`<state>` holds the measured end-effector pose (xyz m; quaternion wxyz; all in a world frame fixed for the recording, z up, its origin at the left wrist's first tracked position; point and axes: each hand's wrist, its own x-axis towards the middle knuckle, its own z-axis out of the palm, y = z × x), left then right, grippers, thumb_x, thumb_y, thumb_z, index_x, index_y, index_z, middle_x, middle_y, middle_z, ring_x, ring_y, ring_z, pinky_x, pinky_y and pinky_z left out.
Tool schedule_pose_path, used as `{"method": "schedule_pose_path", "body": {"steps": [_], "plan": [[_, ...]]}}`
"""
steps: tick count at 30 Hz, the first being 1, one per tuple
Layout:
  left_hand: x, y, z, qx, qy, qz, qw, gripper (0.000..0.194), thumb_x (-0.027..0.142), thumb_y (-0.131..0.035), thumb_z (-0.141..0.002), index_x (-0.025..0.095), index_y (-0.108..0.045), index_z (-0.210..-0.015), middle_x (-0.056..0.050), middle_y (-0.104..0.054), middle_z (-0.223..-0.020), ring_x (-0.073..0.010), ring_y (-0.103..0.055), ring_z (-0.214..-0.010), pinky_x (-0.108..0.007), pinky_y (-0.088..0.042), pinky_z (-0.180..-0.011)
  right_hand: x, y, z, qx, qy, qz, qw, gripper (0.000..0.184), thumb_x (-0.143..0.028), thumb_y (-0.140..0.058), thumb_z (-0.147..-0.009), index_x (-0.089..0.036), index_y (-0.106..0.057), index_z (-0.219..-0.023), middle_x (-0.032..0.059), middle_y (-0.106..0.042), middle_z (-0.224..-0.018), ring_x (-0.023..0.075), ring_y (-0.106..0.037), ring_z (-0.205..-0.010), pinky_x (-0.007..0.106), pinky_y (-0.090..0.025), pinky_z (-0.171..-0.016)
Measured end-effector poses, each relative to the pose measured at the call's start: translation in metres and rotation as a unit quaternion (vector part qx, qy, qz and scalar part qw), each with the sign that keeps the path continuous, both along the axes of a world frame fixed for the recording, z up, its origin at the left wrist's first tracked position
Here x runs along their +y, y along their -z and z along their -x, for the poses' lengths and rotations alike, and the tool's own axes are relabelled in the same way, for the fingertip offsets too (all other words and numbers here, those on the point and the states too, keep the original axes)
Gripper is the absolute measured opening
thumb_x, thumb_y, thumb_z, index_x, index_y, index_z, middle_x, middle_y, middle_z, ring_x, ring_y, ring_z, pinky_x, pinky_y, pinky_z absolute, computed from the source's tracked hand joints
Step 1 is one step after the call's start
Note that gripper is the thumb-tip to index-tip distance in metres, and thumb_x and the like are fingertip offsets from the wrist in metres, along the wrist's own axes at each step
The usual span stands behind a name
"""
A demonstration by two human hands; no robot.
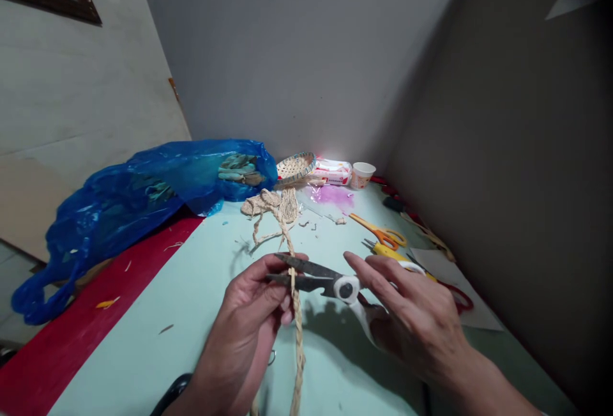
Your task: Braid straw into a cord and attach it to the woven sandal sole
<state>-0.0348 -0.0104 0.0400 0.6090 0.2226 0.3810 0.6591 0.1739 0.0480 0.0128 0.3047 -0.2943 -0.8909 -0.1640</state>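
A pale braided cord (297, 333) runs from the table's near edge up toward a coiled braided piece (268, 201) further back. My left hand (253, 307) pinches this cord between thumb and fingers. In my right hand (412, 301) are scissors (345, 288) with white handles and dark blades. The blades are parted and lie across the cord, close to my left fingertips. My right index finger stretches out along the upper side of the scissors, and part of the handles is hidden behind the hand.
At the left lies a blue plastic bag (124, 179) with leafy strips inside. Behind are a woven basket (297, 168), a white-pink packet (334, 172) and a paper cup (363, 175). Orange scissors (380, 231), a yellow-handled tool (390, 252) and red-handled scissors (462, 298) lie right.
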Motion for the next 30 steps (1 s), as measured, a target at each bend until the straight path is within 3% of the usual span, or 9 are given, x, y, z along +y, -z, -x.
{"method": "schedule_pose_path", "body": {"steps": [6,11,19,24,30], "plan": [[-0.0010,0.0016,0.0019,-0.019,0.025,-0.023,0.999,0.014,0.009,-0.075,-0.070,0.018,-0.077,-0.082,0.001,-0.062,-0.067,-0.0046,-0.044,-0.052,-0.015,-0.038,-0.049,0.0015,0.0061,-0.0033,0.011,-0.008,0.039,0.999,0.076,-0.002,-0.044,-0.062,-0.018,-0.042,-0.137,0.0102,-0.063,-0.106,0.0211,-0.063,-0.077,0.031,-0.046,-0.059],[-0.0015,-0.0021,-0.0002,0.030,0.026,-0.020,0.999,0.015,0.013,-0.077,-0.071,0.017,-0.079,-0.085,-0.002,-0.065,-0.079,-0.0044,-0.042,-0.056,-0.015,-0.035,-0.049,0.0010,0.0049,-0.0013,0.017,-0.017,0.064,0.998,0.077,-0.003,-0.043,-0.058,-0.017,-0.045,-0.133,0.0110,-0.062,-0.107,0.0216,-0.063,-0.080,0.030,-0.048,-0.061],[-0.0032,0.0005,-0.0015,0.045,0.034,-0.020,0.998,0.014,0.016,-0.077,-0.071,0.019,-0.079,-0.084,0.000,-0.058,-0.068,-0.0077,-0.040,-0.059,-0.017,-0.035,-0.051,0.0024,0.0062,-0.0008,0.022,-0.011,0.045,0.999,0.071,-0.004,-0.044,-0.061,-0.016,-0.047,-0.131,0.0109,-0.064,-0.108,0.0214,-0.065,-0.078,0.030,-0.049,-0.061],[-0.0001,0.0015,-0.0008,0.056,0.034,-0.013,0.998,0.020,0.010,-0.076,-0.069,0.021,-0.079,-0.085,-0.001,-0.063,-0.078,-0.0091,-0.042,-0.064,-0.019,-0.035,-0.055,0.0026,0.0085,-0.0018,0.028,-0.016,0.028,0.999,0.066,-0.004,-0.044,-0.063,-0.016,-0.048,-0.129,0.0102,-0.066,-0.103,0.0195,-0.064,-0.073,0.028,-0.047,-0.058],[-0.0017,0.0009,0.0005,0.076,0.053,-0.004,0.996,0.014,0.017,-0.075,-0.074,0.019,-0.079,-0.088,-0.002,-0.062,-0.080,-0.0104,-0.044,-0.071,-0.020,-0.038,-0.061,0.0063,0.0114,-0.0006,0.042,-0.030,0.041,0.998,0.059,0.001,-0.044,-0.072,-0.016,-0.048,-0.129,0.0077,-0.067,-0.095,0.0143,-0.061,-0.064,0.024,-0.043,-0.054]]}}
